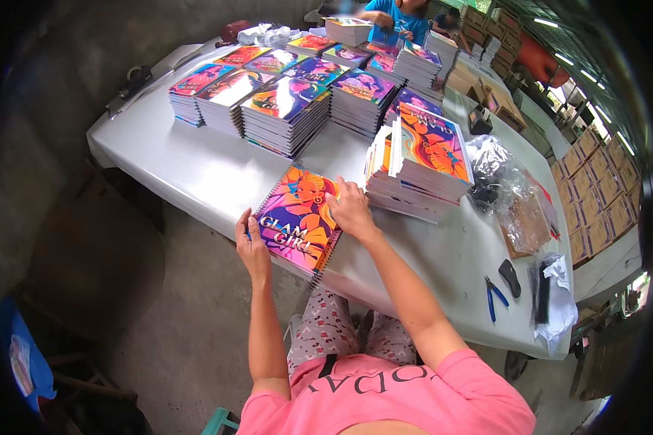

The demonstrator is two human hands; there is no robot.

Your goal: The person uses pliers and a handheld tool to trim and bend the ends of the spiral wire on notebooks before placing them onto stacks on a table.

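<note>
In front of me a spiral notebook [301, 210] with a bright illustrated cover lies at the near edge of the table. Black coil loops show along its left edge and also at its lower right, so a second notebook may lie beneath; I cannot tell. My left hand [253, 246] grips its lower left edge, the fingers partly hidden. On the upper right side, my right hand [351, 209] has bent fingers on the cover and holds that edge. Just right of it stands a tall stack of notebooks [432, 148], coils alternating, some sheets splayed on its left side.
Rows of notebook stacks [283, 101] cover the far part of the grey table [189, 159]. At right lie clear plastic wrap [519, 217], blue-handled cutters [495, 296], a dark oblong tool [510, 278] and black coils [540, 293]. Across the table is a person in blue [399, 22]; cartons [595, 192] stand beyond.
</note>
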